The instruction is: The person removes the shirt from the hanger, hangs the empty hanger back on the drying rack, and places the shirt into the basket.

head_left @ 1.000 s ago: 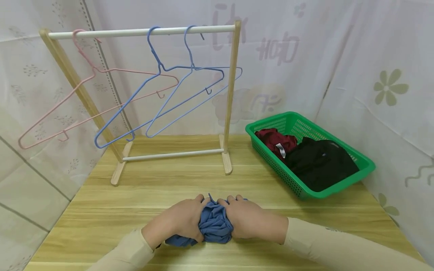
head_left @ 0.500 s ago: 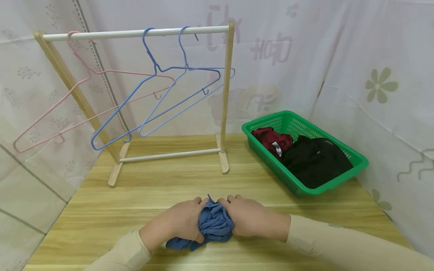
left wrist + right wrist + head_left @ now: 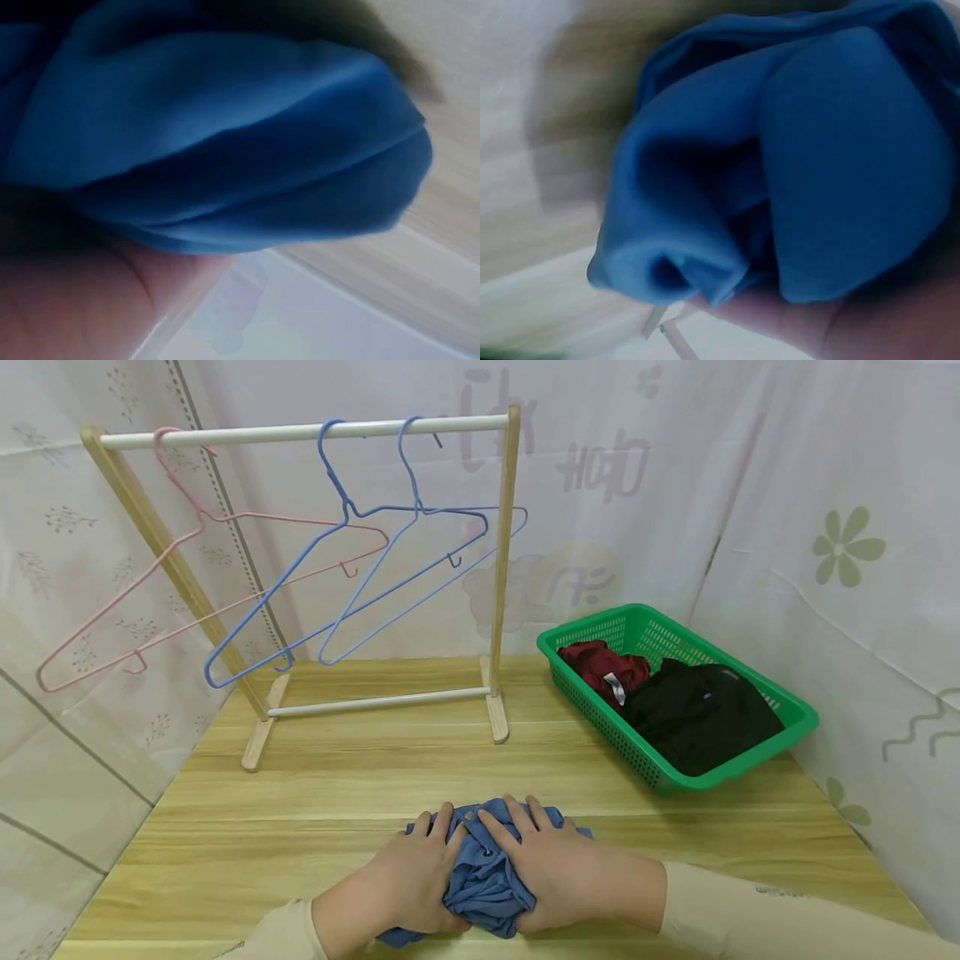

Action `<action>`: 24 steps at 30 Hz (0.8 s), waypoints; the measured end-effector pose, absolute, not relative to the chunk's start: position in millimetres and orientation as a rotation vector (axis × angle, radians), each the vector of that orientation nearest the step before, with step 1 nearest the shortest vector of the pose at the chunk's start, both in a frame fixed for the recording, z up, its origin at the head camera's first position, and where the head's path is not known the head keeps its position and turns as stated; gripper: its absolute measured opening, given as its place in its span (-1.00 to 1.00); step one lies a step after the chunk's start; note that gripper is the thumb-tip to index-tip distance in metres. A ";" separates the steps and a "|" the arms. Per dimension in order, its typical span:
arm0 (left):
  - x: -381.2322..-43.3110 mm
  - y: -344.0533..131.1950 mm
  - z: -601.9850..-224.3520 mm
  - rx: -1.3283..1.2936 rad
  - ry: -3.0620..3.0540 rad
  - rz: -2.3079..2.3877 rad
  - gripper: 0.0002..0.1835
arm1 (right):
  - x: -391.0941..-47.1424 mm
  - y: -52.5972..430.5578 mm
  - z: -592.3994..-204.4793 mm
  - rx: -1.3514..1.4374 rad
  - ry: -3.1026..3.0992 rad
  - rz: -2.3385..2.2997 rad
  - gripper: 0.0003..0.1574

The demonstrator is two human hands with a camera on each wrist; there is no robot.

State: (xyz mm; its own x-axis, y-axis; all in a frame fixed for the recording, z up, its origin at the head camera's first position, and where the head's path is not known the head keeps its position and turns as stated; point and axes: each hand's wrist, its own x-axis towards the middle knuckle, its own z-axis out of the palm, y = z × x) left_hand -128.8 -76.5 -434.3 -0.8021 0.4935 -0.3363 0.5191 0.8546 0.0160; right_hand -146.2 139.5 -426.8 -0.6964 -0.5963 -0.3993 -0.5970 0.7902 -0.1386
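A crumpled blue garment (image 3: 489, 892), with a small round button or eyelet on its top, is bunched at the front of the wooden table. My left hand (image 3: 422, 878) grips its left side, fingers over the top and thumb at the near side. From the right, my right hand (image 3: 561, 872) holds it the same way. Loose cloth shows past the fingers of both hands. In the left wrist view a fold of the garment (image 3: 247, 150) hangs over the edge of the hand; the right wrist view shows rolled folds of the garment (image 3: 847, 165).
A wooden rack (image 3: 504, 560) at the back left carries a pink hanger (image 3: 112, 606) and two blue hangers (image 3: 258, 602). To the right stands a green basket (image 3: 750, 764) with a dark red garment (image 3: 592, 664) and a black garment (image 3: 701, 718). Printed curtains surround the table (image 3: 285, 802).
Both hands have shifted slightly nearer the body and their fingers have spread over the top. The blue garment has turned and widened, showing its button or eyelet. Rack and basket stay put.
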 end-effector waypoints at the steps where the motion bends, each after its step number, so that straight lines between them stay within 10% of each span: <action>1: -128.6 -76.6 -433.9 0.766 2.696 -0.108 0.19 | -145.5 139.5 -426.8 -0.886 2.548 -0.015 0.54; 13: -135.5 -71.7 -423.6 0.798 2.694 -0.017 -0.01 | -154.0 149.4 -419.0 -0.979 2.635 -0.142 0.12; 24: -188.3 -42.1 -344.5 0.849 2.814 0.229 -0.06 | -205.2 179.5 -311.7 -1.055 2.795 0.034 -0.07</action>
